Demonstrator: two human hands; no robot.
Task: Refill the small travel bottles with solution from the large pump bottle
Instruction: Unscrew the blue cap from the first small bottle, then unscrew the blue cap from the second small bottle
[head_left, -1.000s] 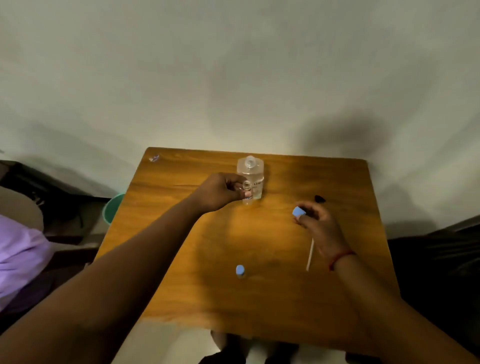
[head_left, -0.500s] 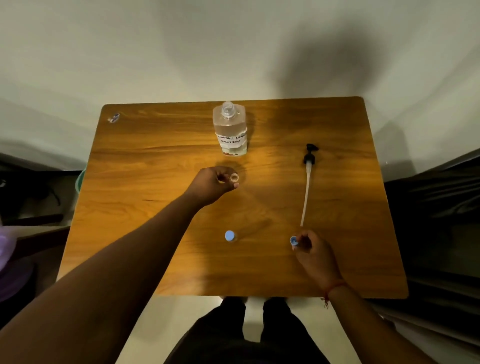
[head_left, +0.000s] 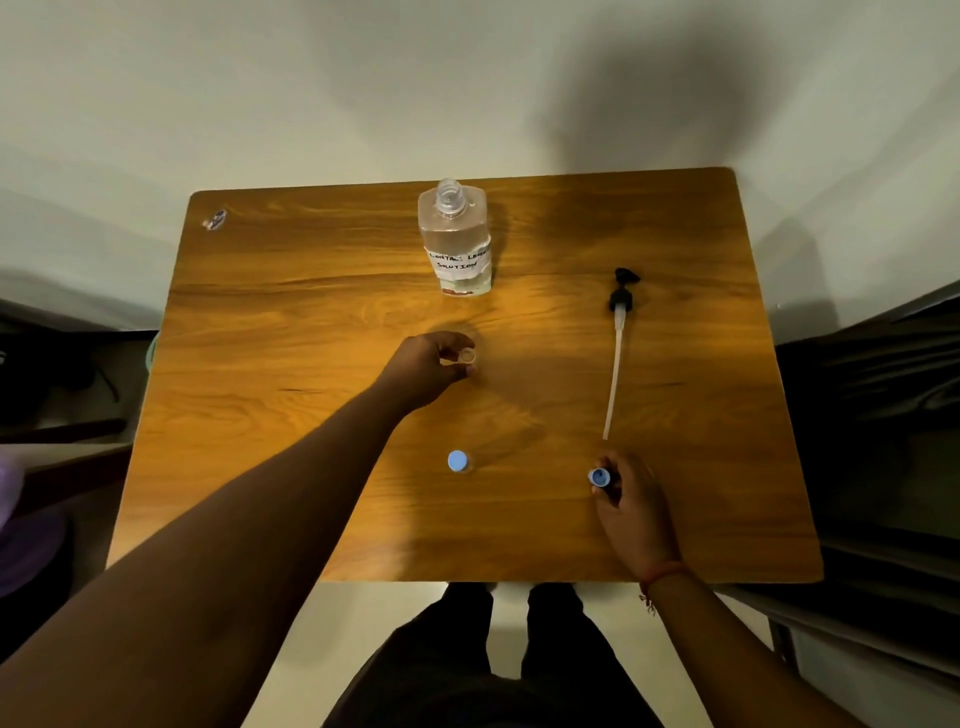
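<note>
The large clear bottle, uncapped and labelled by hand, stands at the far middle of the wooden table. Its black pump head with a long white tube lies flat to the right. My left hand grips a small open travel bottle standing mid-table. My right hand pinches a small blue cap at the table surface near the front right. A second small travel bottle with a blue cap stands near the front centre.
A small crumpled wrapper lies at the table's far left corner. A pale wall rises behind the table. Dark furniture flanks the table on both sides. My legs show below the front edge.
The view has risen and tilted down over the table. My right hand carried the blue cap from near the pump head to the front right. My left hand drew the open small bottle away from the large bottle.
</note>
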